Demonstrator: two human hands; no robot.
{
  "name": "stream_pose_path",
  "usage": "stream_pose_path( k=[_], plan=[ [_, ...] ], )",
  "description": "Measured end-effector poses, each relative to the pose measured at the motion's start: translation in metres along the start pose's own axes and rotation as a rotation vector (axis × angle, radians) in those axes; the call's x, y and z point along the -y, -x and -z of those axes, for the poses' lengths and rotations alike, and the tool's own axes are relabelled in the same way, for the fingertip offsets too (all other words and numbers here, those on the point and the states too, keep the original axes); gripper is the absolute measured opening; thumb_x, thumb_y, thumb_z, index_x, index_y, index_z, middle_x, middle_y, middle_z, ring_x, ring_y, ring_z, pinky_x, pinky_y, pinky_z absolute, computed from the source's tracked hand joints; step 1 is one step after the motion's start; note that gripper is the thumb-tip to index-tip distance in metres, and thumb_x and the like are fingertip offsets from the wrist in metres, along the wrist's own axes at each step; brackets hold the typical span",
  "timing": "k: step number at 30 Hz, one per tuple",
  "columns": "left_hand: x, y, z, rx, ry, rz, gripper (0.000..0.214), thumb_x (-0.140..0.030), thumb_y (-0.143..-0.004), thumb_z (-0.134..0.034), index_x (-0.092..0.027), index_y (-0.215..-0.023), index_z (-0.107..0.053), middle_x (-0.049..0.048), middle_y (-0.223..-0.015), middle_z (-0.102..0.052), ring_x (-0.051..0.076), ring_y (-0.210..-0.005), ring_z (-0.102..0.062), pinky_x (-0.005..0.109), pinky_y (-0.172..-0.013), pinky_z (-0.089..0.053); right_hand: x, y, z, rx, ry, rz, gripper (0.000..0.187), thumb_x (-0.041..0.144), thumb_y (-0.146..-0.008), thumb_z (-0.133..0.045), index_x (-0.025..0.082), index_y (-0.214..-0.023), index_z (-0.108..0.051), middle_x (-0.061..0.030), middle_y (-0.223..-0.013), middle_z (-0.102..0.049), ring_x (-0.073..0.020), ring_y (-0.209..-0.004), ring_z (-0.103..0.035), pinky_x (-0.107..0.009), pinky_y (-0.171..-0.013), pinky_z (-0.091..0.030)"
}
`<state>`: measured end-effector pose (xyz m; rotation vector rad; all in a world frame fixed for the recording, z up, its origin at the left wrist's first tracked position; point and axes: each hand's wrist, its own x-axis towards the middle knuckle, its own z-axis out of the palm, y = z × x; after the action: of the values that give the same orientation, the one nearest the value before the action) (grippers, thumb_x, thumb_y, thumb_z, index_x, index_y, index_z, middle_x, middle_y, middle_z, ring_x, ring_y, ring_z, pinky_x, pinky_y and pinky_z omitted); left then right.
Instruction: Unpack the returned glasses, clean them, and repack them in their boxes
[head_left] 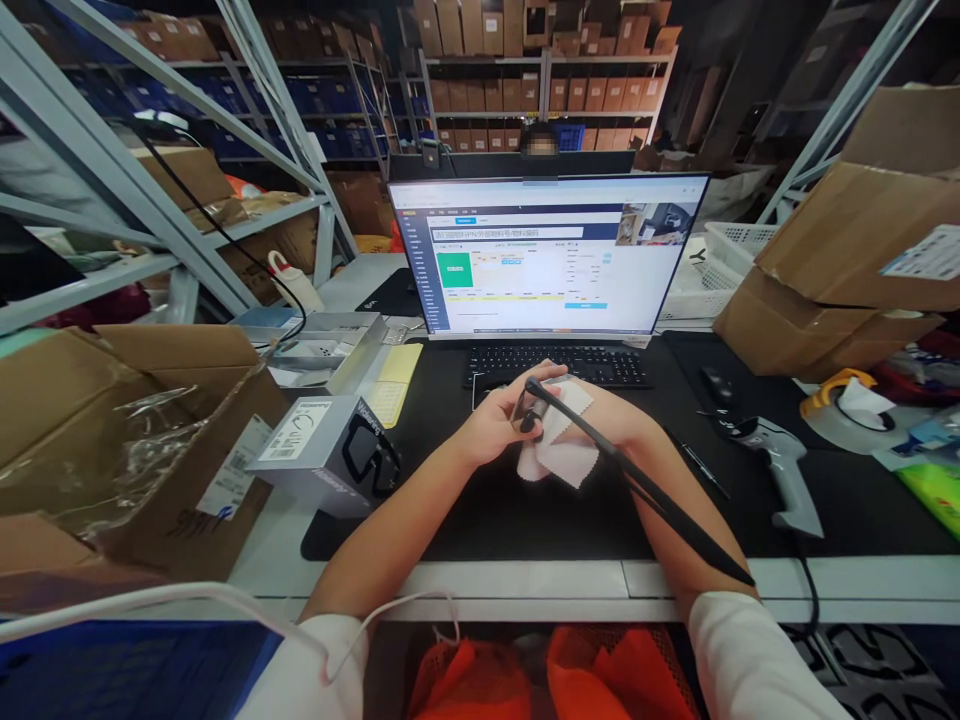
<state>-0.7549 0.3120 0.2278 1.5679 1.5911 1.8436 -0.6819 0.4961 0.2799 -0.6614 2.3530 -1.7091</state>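
Observation:
A pair of black glasses is held above the desk mat, one long temple reaching back over my right forearm. My left hand is closed around the front of the frame near a lens. A pale cloth with zigzag edges hangs at the lens, gripped by my right hand. The cloth and the temple cover most of the right fingers. Both hands are close together in front of the black keyboard.
A monitor stands behind the keyboard. On the left are a grey product box, yellow notes and an open carton. To the right lie a pen, a mouse, a barcode scanner, a tape roll and stacked cartons.

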Motion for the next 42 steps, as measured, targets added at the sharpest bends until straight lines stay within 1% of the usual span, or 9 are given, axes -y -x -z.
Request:
stream_pose_path(
  k=[4,7,11,18,23,27,32,35,42],
  plan=[
    [0.0,0.0,0.006,-0.019,-0.018,-0.028,0.043,-0.047,-0.083,-0.077,-0.03,-0.123,-0.073,0.0091,-0.156,-0.048,0.033,-0.157,-0.021,0.054,-0.121,-0.038,-0.016,-0.002,0.003,0.014,-0.057,0.008,0.035,0.037,-0.078,-0.076,0.018,-0.108,-0.075,-0.0065,-0.114,-0.074,-0.0239,-0.107,-0.066,-0.037,-0.097,-0.05],
    [-0.004,0.0,0.012,-0.092,-0.067,-0.034,0.038,-0.042,-0.086,-0.076,-0.029,-0.121,-0.073,0.0085,-0.155,-0.05,0.032,-0.157,-0.022,0.053,-0.125,-0.032,-0.016,0.003,0.009,-0.052,-0.053,-0.083,0.025,0.037,-0.079,-0.072,0.016,-0.094,-0.076,-0.0054,-0.099,-0.075,-0.0223,-0.095,-0.067,-0.035,-0.09,-0.052],
    [-0.003,0.0,0.013,-0.16,-0.031,-0.072,0.038,-0.043,-0.088,-0.073,-0.028,-0.124,-0.072,0.0093,-0.154,-0.051,0.032,-0.155,-0.027,0.055,-0.123,-0.034,-0.012,0.007,0.013,0.012,-0.01,-0.162,0.019,0.031,-0.073,-0.074,0.015,-0.084,-0.075,-0.0035,-0.086,-0.073,-0.0209,-0.082,-0.066,-0.032,-0.077,-0.054],
    [0.005,0.0,-0.003,-0.093,-0.153,-0.051,0.047,-0.045,-0.088,-0.073,-0.026,-0.13,-0.067,0.0128,-0.155,-0.049,0.032,-0.157,-0.023,0.055,-0.124,-0.03,-0.016,-0.002,-0.003,-0.205,-0.044,-0.021,0.034,0.044,-0.084,-0.068,0.02,-0.106,-0.077,-0.0069,-0.119,-0.073,-0.0263,-0.115,-0.065,-0.04,-0.102,-0.05],
    [-0.015,0.0,0.007,-0.144,-0.399,-0.166,0.037,-0.044,-0.079,-0.081,-0.023,-0.11,-0.076,0.0148,-0.148,-0.056,0.037,-0.153,-0.03,0.061,-0.121,-0.031,-0.028,-0.002,0.01,-0.063,0.046,-0.07,0.023,0.038,-0.08,-0.072,0.021,-0.093,-0.078,-0.0034,-0.095,-0.076,-0.0238,-0.092,-0.069,-0.036,-0.086,-0.056],
    [-0.025,0.001,0.02,-0.186,-0.438,-0.146,0.033,-0.042,-0.08,-0.081,-0.024,-0.108,-0.077,0.0132,-0.149,-0.055,0.037,-0.154,-0.028,0.062,-0.122,-0.028,-0.032,-0.001,0.021,0.022,0.104,-0.115,0.012,0.031,-0.071,-0.077,0.019,-0.076,-0.076,-0.0007,-0.079,-0.074,-0.0206,-0.077,-0.067,-0.032,-0.076,-0.056],
    [-0.015,-0.001,0.012,-0.082,-0.29,0.012,0.033,-0.045,-0.079,-0.081,-0.023,-0.103,-0.077,0.0133,-0.155,-0.05,0.038,-0.155,-0.025,0.062,-0.123,-0.026,-0.017,-0.003,0.001,-0.124,0.01,-0.016,0.024,0.042,-0.083,-0.069,0.023,-0.095,-0.078,-0.004,-0.103,-0.076,-0.0251,-0.105,-0.068,-0.038,-0.098,-0.052],
    [-0.018,-0.002,0.009,-0.074,-0.302,-0.012,0.033,-0.047,-0.077,-0.082,-0.022,-0.097,-0.078,0.0129,-0.156,-0.048,0.038,-0.156,-0.022,0.061,-0.122,-0.029,-0.018,-0.006,-0.011,-0.182,-0.066,0.021,0.027,0.044,-0.087,-0.065,0.024,-0.101,-0.077,-0.004,-0.108,-0.075,-0.025,-0.107,-0.068,-0.039,-0.1,-0.051],
    [-0.039,0.003,0.03,-0.171,-0.405,-0.115,0.037,-0.048,-0.076,-0.083,-0.025,-0.103,-0.079,0.0103,-0.156,-0.049,0.038,-0.157,-0.019,0.061,-0.126,-0.021,-0.03,-0.008,0.001,0.062,-0.003,-0.117,0.024,0.04,-0.078,-0.073,0.019,-0.09,-0.075,-0.003,-0.088,-0.073,-0.0217,-0.083,-0.065,-0.032,-0.074,-0.053]
  ],
)
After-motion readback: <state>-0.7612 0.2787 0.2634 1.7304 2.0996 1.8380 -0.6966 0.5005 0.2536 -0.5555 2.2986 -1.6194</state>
